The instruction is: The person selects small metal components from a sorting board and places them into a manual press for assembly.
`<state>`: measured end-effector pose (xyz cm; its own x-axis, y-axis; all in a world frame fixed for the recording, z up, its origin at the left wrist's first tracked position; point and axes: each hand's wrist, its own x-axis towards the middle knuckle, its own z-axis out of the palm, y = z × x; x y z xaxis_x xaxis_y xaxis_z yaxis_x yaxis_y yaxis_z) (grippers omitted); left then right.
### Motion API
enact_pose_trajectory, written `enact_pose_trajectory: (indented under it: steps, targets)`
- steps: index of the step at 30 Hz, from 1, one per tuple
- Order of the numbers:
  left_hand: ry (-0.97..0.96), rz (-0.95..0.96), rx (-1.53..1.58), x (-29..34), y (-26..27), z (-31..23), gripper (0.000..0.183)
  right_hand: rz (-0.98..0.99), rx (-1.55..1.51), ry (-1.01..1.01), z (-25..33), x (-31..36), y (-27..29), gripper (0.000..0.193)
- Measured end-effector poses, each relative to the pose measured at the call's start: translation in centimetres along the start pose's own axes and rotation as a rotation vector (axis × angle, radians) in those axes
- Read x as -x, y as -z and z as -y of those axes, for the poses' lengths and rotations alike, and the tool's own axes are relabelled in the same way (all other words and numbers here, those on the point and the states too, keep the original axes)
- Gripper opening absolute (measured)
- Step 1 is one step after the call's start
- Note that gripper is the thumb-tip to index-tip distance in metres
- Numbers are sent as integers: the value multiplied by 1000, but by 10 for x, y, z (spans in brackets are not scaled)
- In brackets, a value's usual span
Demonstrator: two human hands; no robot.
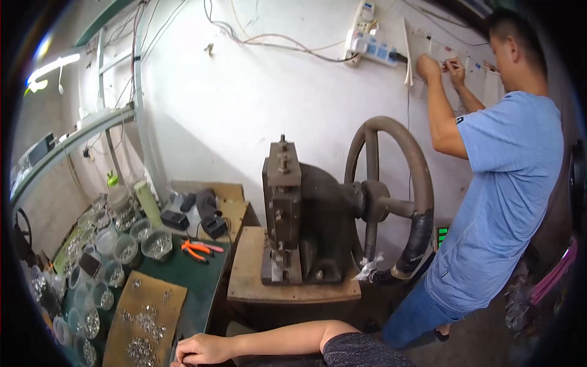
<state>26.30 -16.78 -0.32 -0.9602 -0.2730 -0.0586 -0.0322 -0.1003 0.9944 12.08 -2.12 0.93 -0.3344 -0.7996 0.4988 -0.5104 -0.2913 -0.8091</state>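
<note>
We see our right hand (202, 350) at the near edge of the scene, its fingers curled downward; we cannot tell whether they grip anything, since the fingertips are partly cut off by the lower border. A dark, speckled fabric sleeve (361, 352) covers the upper arm.

Just left of the hand lies a flat, brown, matte board (119, 342), roughly rectangular, on a smooth dark-green tabletop (211, 269). Small, shiny metal pieces (147, 324) are strewn over it in loose clusters. The board's long axis runs from near to far, the far end leaning right; the pieces point in mixed directions. Farther left, we have round, translucent plastic tubs (126, 248), many holding similar glinting bits. Pliers (197, 249) with orange handles lie toward the tabletop's far right corner.

Right of the table, a heavy, dark cast-metal press (324, 220) stands upright on a worn wooden block (293, 292), its thick round handwheel (423, 177) partly wrapped in black. At far right, a co-worker (513, 165) in a light-blue shirt raises both hands to the wall. The shirt sleeve bears a small dark patch, too small for us to read.
</note>
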Motion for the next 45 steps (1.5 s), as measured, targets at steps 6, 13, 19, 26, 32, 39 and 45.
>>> enact_pose_trajectory:
  steps: [6, 13, 19, 26, 32, 39, 45]
  targets:
    - [2, 10, -4, -18, 14, 0, 31, 108, 168, 55, -19, -22, 1, 12]
    - [-296, -304, -463, 2, 30, -9, 11, 48, 379, -46, -26, -30, 22, 12]
    - [-530, -533, -821, 27, 65, -5, 18, 147, 450, -35, -56, -39, 32, 14]
    - [-417, -598, -914, 40, 65, 19, 23, 247, 544, 89, -68, -49, 6, 18]
    - [-382, -591, -1024, 31, 62, 24, 27, 265, 551, 150, -71, -51, -1, 21]
    - [-365, -587, -1056, 29, 61, 22, 28, 304, 552, 188, -77, -52, 7, 22]
    - [-355, -595, -1069, 27, 60, 22, 27, 346, 559, 201, -72, -58, 12, 22]
